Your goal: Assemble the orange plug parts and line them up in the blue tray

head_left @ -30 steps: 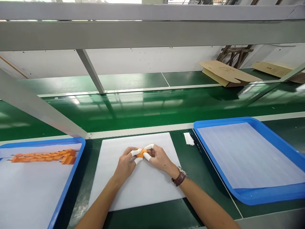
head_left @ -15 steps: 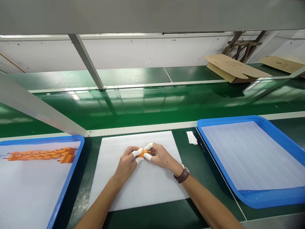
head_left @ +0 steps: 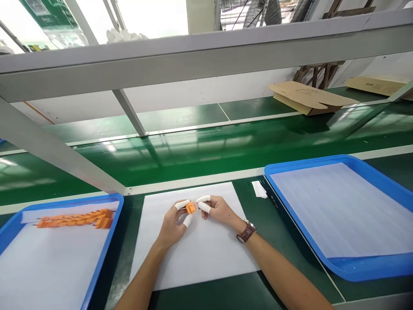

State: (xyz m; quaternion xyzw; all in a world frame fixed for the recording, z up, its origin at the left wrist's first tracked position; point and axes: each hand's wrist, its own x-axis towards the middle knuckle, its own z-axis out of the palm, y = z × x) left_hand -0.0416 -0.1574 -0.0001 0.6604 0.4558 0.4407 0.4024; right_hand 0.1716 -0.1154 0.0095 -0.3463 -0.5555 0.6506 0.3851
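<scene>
While left hand [head_left: 172, 220] pinches orange part [head_left: 191, 208] | right hand [head_left: 217, 211] spread | 2 blue trays [head_left: 107, 241] [head_left: 292, 215] flank

Your head camera is looking forward and down at the worktop [head_left: 250, 204], sitting close above your left hand [head_left: 172, 224] and right hand [head_left: 219, 211], and taking in the conveyor belt [head_left: 206, 150] beyond

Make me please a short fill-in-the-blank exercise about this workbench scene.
The wristwatch is on the ___ wrist.
The row of orange parts lies in the ___ blue tray.
The finger cots are ___.
The small orange part is ___ the left hand and right hand.
Missing: right; left; white; between.
</scene>
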